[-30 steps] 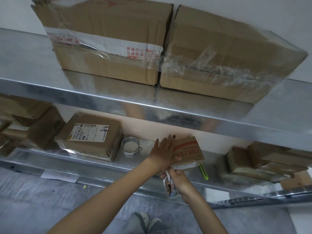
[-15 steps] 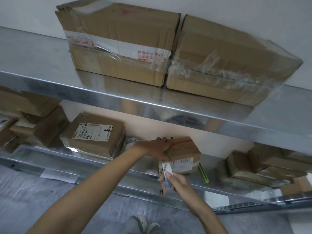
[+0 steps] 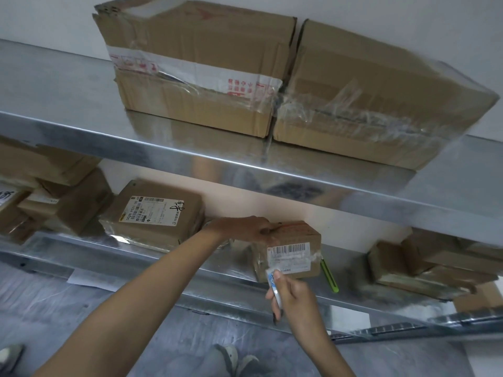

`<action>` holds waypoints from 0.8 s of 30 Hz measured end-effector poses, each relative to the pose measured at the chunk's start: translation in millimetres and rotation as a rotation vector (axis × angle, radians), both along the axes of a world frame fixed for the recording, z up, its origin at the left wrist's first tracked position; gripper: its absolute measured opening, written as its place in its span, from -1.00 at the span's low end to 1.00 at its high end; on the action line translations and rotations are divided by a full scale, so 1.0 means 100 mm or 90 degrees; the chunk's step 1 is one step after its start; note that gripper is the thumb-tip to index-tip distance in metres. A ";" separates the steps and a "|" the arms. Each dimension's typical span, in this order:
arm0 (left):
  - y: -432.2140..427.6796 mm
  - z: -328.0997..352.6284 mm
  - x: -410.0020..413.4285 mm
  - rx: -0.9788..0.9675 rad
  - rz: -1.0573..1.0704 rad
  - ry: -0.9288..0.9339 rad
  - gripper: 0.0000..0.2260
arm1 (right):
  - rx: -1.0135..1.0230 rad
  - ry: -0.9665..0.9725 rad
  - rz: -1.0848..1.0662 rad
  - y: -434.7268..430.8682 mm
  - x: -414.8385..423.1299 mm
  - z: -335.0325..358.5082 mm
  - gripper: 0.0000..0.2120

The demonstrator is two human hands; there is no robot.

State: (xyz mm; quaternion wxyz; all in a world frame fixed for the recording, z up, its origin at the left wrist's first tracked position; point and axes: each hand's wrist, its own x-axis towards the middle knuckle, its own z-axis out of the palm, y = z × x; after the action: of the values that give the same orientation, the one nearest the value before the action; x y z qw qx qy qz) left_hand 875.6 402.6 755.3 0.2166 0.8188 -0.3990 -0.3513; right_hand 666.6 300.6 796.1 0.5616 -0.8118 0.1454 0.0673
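Small cardboard parcel (image 3: 288, 248) stands on the lower metal shelf (image 3: 163, 268), its barcode label (image 3: 290, 257) facing the camera. Left hand (image 3: 245, 228) clamps the top left edge, fingers curled over it, bracing. Right hand (image 3: 294, 295) is wrapped round a white-and-blue marker (image 3: 273, 284), whose upper end sits at the label's 7 o'clock corner; touching or just short, cannot tell. No handwriting is visible on this label. At the parcel's 9 o'clock lies a flatter parcel (image 3: 155, 213) whose label bears a black scrawl (image 3: 177, 206), likely already done. At 3 o'clock lies a green pen-like tool (image 3: 329, 276). Judgement: parcel positioned and steadied, marking itself not yet done.
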 end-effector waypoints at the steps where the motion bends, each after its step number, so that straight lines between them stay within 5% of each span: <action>1: 0.00 -0.07 0.02 0.006 0.009 0.002 -0.47 | 0.003 0.005 -0.003 0.01 -0.01 0.01 -0.52; 6: -0.01 -0.54 0.21 0.018 0.103 0.029 -0.30 | 0.030 0.038 -0.040 0.10 -0.02 -0.05 -0.51; 24: 0.04 -0.38 0.18 -0.030 0.115 0.055 -0.43 | 0.019 0.120 -0.140 0.13 0.08 -0.64 -0.40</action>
State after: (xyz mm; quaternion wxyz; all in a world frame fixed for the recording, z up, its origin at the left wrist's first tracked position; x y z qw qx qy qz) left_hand 893.6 406.4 716.8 0.2838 0.8301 -0.3223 -0.3557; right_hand 674.9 313.9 731.8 0.5616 -0.7725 0.2845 0.0838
